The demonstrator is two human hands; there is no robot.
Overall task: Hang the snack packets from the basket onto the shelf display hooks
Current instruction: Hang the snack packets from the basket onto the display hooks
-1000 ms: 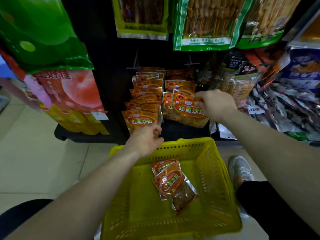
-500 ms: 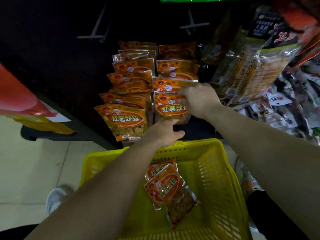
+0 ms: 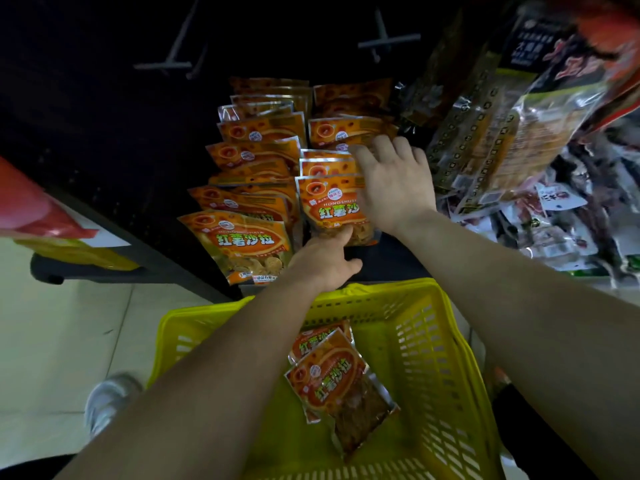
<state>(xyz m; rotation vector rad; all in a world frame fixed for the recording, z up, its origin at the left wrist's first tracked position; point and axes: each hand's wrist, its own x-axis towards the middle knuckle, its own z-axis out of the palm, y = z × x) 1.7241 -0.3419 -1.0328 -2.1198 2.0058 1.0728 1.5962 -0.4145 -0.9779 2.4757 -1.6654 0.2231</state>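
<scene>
Orange hung packet (image 3: 329,209), right hand (image 3: 394,188) splayed over its right edge, left hand (image 3: 325,259) straight-fingered against bottom edge, basket (image 3: 429,341) just below.

One wide-angle camera sits on the person's head, facing forward and steeply down along both forearms (image 3: 225,375), close to the work. The yellow basket (image 3: 433,323) fills the lower middle of the view, the hanging snack packets (image 3: 249,240) lie just above centre, close ahead, and the pale floor (image 3: 52,341) shows at lower left. This single view carries the whole scene
</scene>
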